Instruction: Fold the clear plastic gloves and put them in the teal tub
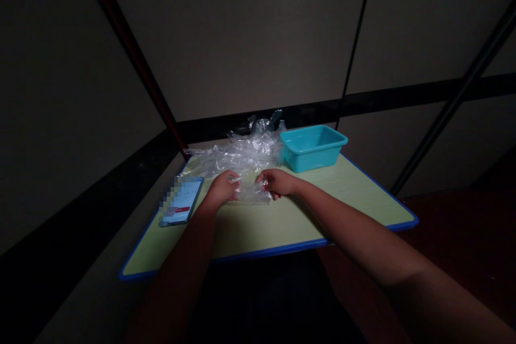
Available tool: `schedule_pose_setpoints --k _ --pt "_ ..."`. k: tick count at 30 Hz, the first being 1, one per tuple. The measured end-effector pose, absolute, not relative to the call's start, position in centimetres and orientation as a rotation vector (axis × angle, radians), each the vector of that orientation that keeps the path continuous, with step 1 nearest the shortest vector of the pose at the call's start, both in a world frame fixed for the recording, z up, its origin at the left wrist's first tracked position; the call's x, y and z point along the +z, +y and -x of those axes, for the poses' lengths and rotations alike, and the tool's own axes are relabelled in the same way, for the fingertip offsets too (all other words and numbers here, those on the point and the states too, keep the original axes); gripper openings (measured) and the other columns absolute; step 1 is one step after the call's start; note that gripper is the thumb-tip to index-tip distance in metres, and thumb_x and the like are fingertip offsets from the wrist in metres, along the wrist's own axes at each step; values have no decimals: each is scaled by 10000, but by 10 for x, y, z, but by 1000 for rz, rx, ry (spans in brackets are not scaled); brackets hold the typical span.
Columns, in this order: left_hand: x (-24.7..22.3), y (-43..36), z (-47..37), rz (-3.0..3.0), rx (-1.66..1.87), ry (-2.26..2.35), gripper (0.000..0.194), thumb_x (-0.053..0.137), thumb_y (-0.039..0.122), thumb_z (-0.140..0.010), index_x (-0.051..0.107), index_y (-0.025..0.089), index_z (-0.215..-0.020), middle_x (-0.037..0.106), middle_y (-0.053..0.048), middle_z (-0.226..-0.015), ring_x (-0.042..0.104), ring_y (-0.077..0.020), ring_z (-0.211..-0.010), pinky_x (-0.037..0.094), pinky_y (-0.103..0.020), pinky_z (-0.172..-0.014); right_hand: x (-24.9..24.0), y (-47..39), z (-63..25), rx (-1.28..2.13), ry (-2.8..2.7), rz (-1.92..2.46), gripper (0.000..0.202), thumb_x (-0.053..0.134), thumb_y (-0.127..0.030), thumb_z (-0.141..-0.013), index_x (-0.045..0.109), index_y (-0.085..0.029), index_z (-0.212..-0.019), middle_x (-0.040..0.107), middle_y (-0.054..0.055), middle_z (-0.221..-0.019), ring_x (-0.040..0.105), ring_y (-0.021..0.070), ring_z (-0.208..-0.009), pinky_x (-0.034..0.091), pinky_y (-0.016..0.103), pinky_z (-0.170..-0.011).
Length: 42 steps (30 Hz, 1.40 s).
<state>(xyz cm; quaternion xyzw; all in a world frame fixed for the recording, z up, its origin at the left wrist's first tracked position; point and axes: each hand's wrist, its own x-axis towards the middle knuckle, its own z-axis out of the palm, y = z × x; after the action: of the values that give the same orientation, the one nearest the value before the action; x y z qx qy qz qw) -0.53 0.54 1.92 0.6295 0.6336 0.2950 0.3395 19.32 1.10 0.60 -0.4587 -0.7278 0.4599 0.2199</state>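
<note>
Between my hands a clear plastic bag (pixel 252 193) is stretched low over the table. My left hand (pixel 224 188) is closed on its left side, with the thumb and fingers pinching the film. On the other side my right hand (pixel 277 181) grips the bag's right part, its fingers curled. Just beyond both hands lies a crumpled heap of clear plastic bags (pixel 245 153), shiny and loosely piled. The fingertips are partly lost in the transparent film and dim light.
A turquoise plastic basket (pixel 312 160) stands at the back right of the pale yellow-green table (pixel 258 231), which has a blue edge. A phone (pixel 183 207) with a lit screen lies at the left. Wall panels (pixel 258 37) rise behind.
</note>
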Motion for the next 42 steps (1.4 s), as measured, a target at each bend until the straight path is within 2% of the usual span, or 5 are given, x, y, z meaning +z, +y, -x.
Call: schedule_pose_setpoints --k 8,20,25,30,42 --pt "21 7 9 -1628 784 1634 184 494 96 -796 574 144 -955 499 47 -591 464 -66 -404 378 -168 -415 9 9 -194 1336 -1969 1254 208 447 -58 -849 477 -159 -1028 463 -107 -469 480 48 -307 318 103 -308" --pt "23 3 12 -1724 670 1675 250 512 91 -746 583 148 -980 498 54 -553 468 -90 -414 342 -182 -423 9 5 -197 1299 -2051 1170 405 644 -87 -717 463 -169 -1070 484 -90 -653 498 41 -349 338 136 -317" --pt "25 0 14 -1735 563 1658 233 524 132 -769 574 145 -997 479 59 -537 461 -95 -417 329 -186 -422 6 9 -197 1249 -2075 1160 293 560 -110 -789 470 -163 -1063 470 -91 -624 488 43 -343 328 139 -318" --pt "22 4 18 -1866 502 1772 229 563 129 -742 608 157 -965 508 41 -565 481 -107 -481 325 -188 -448 5 9 -197 1232 -2094 1151 330 583 -107 -761 477 -166 -1068 467 -96 -630 481 38 -343 327 137 -323" --pt "22 5 20 -1935 603 1832 469 650 116 -671 570 171 -1130 597 12 -690 547 -139 -598 386 -210 -563 6 8 -196 1236 -2103 1161 401 618 -57 -682 499 -168 -1049 471 -95 -636 469 31 -344 334 131 -328"
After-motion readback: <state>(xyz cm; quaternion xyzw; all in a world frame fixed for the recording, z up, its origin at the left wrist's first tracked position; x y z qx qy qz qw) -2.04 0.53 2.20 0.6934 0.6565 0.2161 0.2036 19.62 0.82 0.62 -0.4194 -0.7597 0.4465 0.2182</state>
